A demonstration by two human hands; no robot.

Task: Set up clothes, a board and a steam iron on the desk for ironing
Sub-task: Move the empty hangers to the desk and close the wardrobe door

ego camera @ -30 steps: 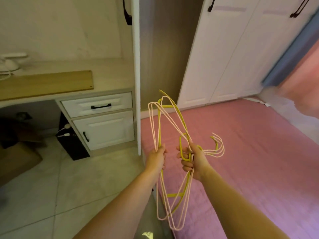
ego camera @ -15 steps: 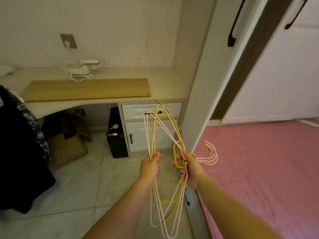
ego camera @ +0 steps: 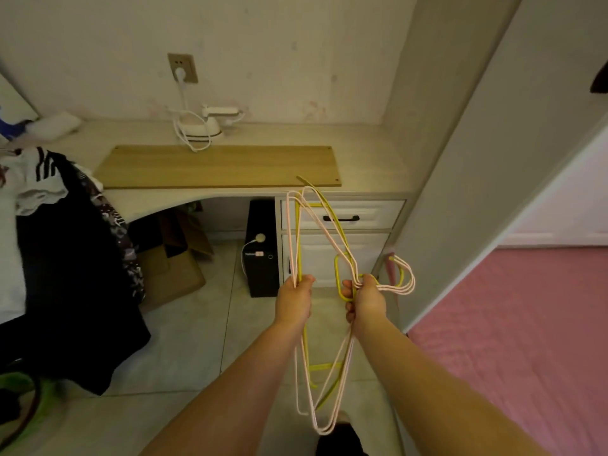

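Wire hangers (ego camera: 324, 245), pink and yellow, hung bunched between both hands, their long axis running near-vertical from above the fists to below the wrists. The left hand (ego camera: 293, 299) gripped the straight bars; the right hand (ego camera: 364, 299) curled round the necks, hooks jutting right. The board (ego camera: 217, 166) lay flat along the desk's (ego camera: 368, 159) front edge, long side parallel to that edge, straight ahead of the hands and above them. The iron (ego camera: 204, 125) sat behind it by the desk's back edge, plugged into the wall. Clothes (ego camera: 42, 179) were heaped at the desk's left end. Both hands looked about equally near the board.
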